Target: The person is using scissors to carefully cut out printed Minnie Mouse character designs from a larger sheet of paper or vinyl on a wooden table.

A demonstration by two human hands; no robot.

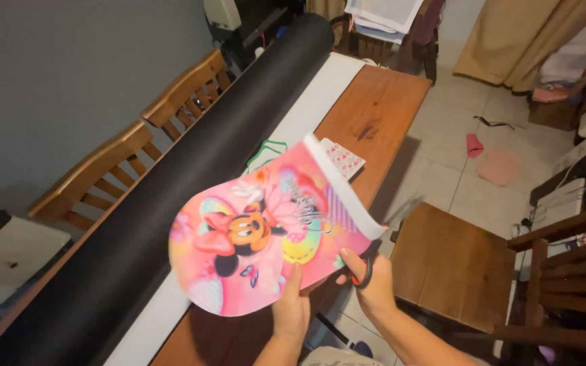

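A glossy pink printed sheet [266,237] with a cartoon mouse, a bow and pastel eggs is held in the air above the near end of the wooden table [374,115]. Its left edge is rounded and its far corner curls up, showing white. The left hand [291,308] pinches its near edge. The right hand [373,285] grips orange-handled scissors [384,237], blades blurred at the sheet's right edge.
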